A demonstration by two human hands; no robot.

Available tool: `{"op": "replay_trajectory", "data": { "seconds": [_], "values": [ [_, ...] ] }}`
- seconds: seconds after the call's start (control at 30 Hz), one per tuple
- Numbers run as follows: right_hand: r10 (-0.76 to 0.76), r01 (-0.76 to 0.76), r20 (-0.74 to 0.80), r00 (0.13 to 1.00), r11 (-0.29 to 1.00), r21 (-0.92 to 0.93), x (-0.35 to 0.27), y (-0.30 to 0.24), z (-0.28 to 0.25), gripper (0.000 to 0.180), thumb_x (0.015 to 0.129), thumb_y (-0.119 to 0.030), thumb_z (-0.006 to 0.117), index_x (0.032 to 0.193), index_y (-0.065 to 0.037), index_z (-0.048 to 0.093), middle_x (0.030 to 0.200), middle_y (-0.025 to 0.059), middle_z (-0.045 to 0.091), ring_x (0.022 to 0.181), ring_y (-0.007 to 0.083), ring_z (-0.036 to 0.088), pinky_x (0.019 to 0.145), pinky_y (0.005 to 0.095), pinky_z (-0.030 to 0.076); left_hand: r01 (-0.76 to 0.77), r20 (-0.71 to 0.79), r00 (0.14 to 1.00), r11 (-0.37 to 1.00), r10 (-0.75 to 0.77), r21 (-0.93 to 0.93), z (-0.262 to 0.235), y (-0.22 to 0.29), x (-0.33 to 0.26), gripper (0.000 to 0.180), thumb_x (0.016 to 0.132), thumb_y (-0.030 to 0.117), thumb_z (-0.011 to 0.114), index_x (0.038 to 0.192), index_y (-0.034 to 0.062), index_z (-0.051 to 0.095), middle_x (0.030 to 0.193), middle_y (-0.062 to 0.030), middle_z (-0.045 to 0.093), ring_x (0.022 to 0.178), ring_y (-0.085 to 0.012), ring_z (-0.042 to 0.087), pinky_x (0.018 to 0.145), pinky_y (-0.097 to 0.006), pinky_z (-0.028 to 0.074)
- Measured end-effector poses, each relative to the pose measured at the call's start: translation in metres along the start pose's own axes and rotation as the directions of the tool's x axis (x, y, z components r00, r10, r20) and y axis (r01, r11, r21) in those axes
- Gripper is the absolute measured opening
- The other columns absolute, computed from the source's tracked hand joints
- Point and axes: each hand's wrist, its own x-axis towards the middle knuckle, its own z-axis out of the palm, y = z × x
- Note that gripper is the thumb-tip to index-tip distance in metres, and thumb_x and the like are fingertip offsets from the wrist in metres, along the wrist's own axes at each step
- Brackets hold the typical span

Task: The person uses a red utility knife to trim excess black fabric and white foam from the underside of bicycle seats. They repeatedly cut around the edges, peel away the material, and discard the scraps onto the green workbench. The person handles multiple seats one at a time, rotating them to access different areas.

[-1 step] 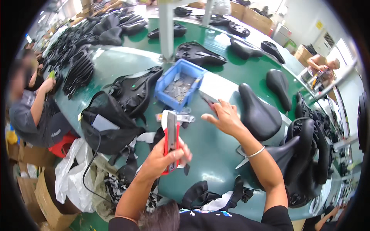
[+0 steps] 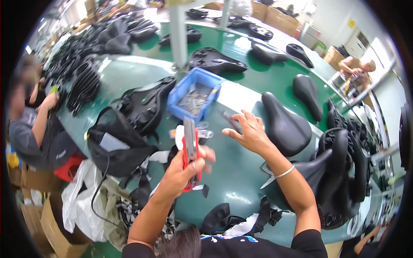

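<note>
In my left hand (image 2: 183,170) is a red utility knife (image 2: 191,146), gripped upright with its grey metal part pointing away from me. The fingers at its right side are blurred. My right hand (image 2: 254,134) hovers palm down over the table, thumb and fingers spread. A slim dark tool with a reddish part (image 2: 231,121) shows between thumb and forefinger; its near end is hidden, and its kind is unclear. Beyond both hands stands a blue plastic bin (image 2: 173,96) with small metal pieces inside. Clear small packets (image 2: 205,134) lie by the knife.
Black bicycle saddles (image 2: 286,127) lie right and beyond, with a pile (image 2: 331,172) beside my right forearm. A black mesh bag (image 2: 114,148) sits left. Dark scraps (image 2: 219,217) lie near me. Pointed metal blades (image 2: 267,176) rest by my right wrist. A person (image 2: 41,129) works at left.
The view has shifted slightly, so the table things appear further left. The dark tool has come a little nearer to me. My left hand still grips the knife.
</note>
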Motion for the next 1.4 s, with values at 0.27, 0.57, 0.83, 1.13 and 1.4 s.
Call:
{"op": "replay_trajectory", "data": {
  "seconds": [0.27, 0.57, 0.83, 1.13, 1.4],
  "values": [
    [0.518, -0.387, 0.041, 0.855, 0.582, 0.715, 0.044, 0.077, -0.107, 0.033, 0.086, -0.018, 0.068, 0.109, -0.003, 0.051, 0.083, 0.0048, 0.058, 0.069, 0.0132, 0.061, 0.063, 0.0261, 0.050, 0.022, 0.067, 0.997, 0.973, -0.039, 0.229, 0.106, -0.018, 0.227, 0.086, 0.092, 0.064, 0.043, 0.146, -0.0009, 0.024, 0.141, -0.0155, 0.035, 0.125, -0.0260, 0.040, 0.095, -0.040, 0.040],
    [0.776, -0.962, -0.568, 0.274, 0.214, -0.172, -0.030, 0.345, -0.098, 0.042, 0.073, -0.010, 0.065, 0.113, -0.010, 0.056, 0.092, 0.0125, 0.067, 0.088, 0.0300, 0.066, 0.080, 0.0430, 0.051, 0.401, -0.479, 0.865, 0.782, -0.151, 0.477, 0.089, -0.133, 0.511, 0.082, 0.084, 0.050, 0.063, 0.135, -0.0087, 0.035, 0.142, -0.0232, 0.039, 0.129, -0.0344, 0.041, 0.102, -0.044, 0.040],
    [0.921, -0.933, -0.154, 0.359, 0.349, -0.087, -0.045, 0.341, -0.097, 0.069, 0.056, -0.029, 0.081, 0.116, -0.008, 0.054, 0.104, 0.0177, 0.066, 0.099, 0.0361, 0.063, 0.086, 0.0410, 0.049, 0.253, -0.660, 0.751, 0.919, 0.011, 0.303, 0.016, -0.168, 0.626, 0.102, 0.061, 0.037, 0.087, 0.133, -0.0114, 0.033, 0.129, -0.0228, 0.049, 0.109, -0.0306, 0.057, 0.093, -0.041, 0.048],
    [0.892, -0.903, -0.198, 0.406, 0.359, -0.237, 0.019, 0.224, -0.144, 0.059, 0.057, -0.029, 0.067, 0.115, -0.016, 0.060, 0.096, 0.0177, 0.069, 0.096, 0.0386, 0.064, 0.085, 0.0461, 0.046, -0.361, -0.061, 0.737, 0.469, 0.673, 0.806, 0.099, 0.000, 0.448, 0.067, 0.059, 0.024, 0.076, 0.119, -0.0005, 0.058, 0.102, -0.0130, 0.061, 0.092, -0.0242, 0.061, 0.081, -0.033, 0.049],
    [0.829, -0.842, -0.200, 0.522, 0.462, -0.278, -0.052, 0.072, -0.171, 0.042, 0.069, -0.028, 0.059, 0.105, -0.007, 0.059, 0.091, 0.0217, 0.068, 0.086, 0.0416, 0.064, 0.078, 0.0487, 0.047, -0.661, 0.637, 0.621, -0.132, 0.456, 0.739, 0.118, 0.074, 0.106, 0.058, 0.050, 0.008, 0.068, 0.108, 0.0042, 0.065, 0.095, -0.0106, 0.046, 0.089, -0.0285, 0.051, 0.086, -0.036, 0.043]
  ]
}}
